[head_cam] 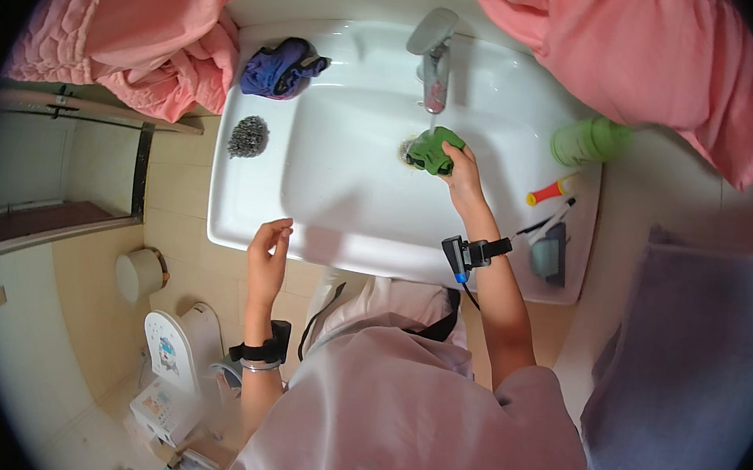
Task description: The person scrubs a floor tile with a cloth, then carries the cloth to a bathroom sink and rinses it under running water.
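My right hand grips a wet green cloth low in a white ceramic sink. The cloth sits beside the drain and partly covers it. Water runs onto it from a chrome single-lever faucet. Over the sink's front left rim hovers my left hand, empty, its fingers loosely bent. On the left ledge lie a bunched purple-blue cloth with dark edging and a steel wool scourer.
A green bottle or cup, a red-and-yellow handled item and a teal-and-grey object sit along the right ledge. Pink fabric drapes across the back. A blue-grey towel hangs at right; a toilet stands lower left.
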A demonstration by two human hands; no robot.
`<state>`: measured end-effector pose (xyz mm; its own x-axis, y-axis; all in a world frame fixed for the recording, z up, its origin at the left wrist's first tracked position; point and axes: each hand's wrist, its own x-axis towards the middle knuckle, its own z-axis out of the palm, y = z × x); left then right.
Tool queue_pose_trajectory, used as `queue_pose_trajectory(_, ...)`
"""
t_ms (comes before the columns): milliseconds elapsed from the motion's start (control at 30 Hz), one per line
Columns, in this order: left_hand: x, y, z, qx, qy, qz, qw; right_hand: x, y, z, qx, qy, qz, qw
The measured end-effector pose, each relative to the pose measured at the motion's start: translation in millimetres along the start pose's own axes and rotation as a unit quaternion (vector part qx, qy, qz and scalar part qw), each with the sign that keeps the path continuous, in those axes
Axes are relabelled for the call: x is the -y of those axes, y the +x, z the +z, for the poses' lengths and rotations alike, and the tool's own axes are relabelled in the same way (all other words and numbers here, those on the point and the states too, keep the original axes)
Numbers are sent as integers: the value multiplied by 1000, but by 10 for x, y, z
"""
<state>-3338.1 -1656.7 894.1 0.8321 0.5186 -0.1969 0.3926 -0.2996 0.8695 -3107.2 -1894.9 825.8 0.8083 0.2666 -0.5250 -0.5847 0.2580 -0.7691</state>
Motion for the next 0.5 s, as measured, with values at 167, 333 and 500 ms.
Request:
queue_pose_trajectory(167,8,-105,109,-4,11,-41,999,-102,339,75,-16,11,19,1000)
queue_pose_trajectory(333,113,96,508,85,12,-27,996,-60,415,90,-7,34,31,999)
queue_pose_trajectory(500,227,735,1103,178,-68,-89,978,131,220,25,18,102,33,994)
